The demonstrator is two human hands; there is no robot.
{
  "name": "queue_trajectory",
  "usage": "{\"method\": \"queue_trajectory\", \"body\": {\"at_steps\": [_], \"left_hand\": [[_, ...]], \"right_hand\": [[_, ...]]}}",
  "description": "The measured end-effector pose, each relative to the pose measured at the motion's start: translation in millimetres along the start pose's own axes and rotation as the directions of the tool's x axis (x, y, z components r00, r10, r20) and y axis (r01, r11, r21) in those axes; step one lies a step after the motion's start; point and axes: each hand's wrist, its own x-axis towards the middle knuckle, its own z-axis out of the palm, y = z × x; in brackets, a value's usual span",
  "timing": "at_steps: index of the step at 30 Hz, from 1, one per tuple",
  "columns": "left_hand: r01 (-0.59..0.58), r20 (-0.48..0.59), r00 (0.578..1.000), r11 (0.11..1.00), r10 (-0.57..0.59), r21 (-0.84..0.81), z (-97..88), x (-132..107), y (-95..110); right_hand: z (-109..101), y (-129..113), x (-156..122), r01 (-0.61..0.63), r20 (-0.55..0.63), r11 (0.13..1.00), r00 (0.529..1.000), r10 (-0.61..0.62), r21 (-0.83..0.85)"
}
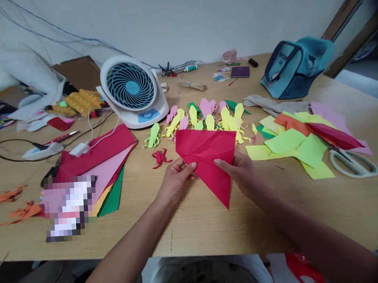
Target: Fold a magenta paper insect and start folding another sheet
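Note:
A creased sheet of red paper is held up over the table, one corner pointing down toward me. My left hand pinches its left edge, thumb on the near face. On the other side my right hand grips the right edge, thumb also in front and the fingers behind the sheet. Just left of the sheet lies a small red folded paper figure, with a light green one behind it. Several yellow paper figures and pink ones are grouped beyond the sheet.
A white fan stands at the back left. Coloured paper sheets and orange paper figures lie at left, near a pixelated object. At right are loose yellow-green sheets, scissors and a blue bag.

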Motion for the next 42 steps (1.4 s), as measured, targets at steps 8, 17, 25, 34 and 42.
{"method": "queue_trajectory", "body": {"at_steps": [8, 17, 25, 34, 42], "left_hand": [[0.186, 0.199, 0.953, 0.960, -0.228, 0.210, 12.6, -12.7, -12.9], [0.171, 0.193, 0.957, 0.959, -0.216, 0.225, 16.9, -13.3, -13.0], [0.029, -0.011, 1.000, 0.996, -0.028, 0.084, 5.7, -2.6, -3.7], [0.121, 0.025, 0.992, 0.992, -0.122, 0.032, -4.2, -0.3, 1.3], [-0.126, -0.121, 0.980, 0.963, 0.159, 0.238, -40.4, 18.6, 22.2]], "right_hand": [[3.0, -3.7, -2.6, 0.014, -0.075, 1.000, 0.997, -0.012, 0.027], [5.9, -2.7, -1.0, 0.024, 0.010, 0.998, 1.000, -0.025, 0.065], [3.8, 8.4, -0.7, 0.010, 0.254, 0.964, 0.965, 0.060, -0.266], [-4.0, 17.9, 2.8, -0.026, 0.304, 0.953, 0.945, 0.122, -0.303], [-15.3, 6.1, 4.4, -0.080, 0.252, 0.928, 0.950, 0.182, -0.365]]}}
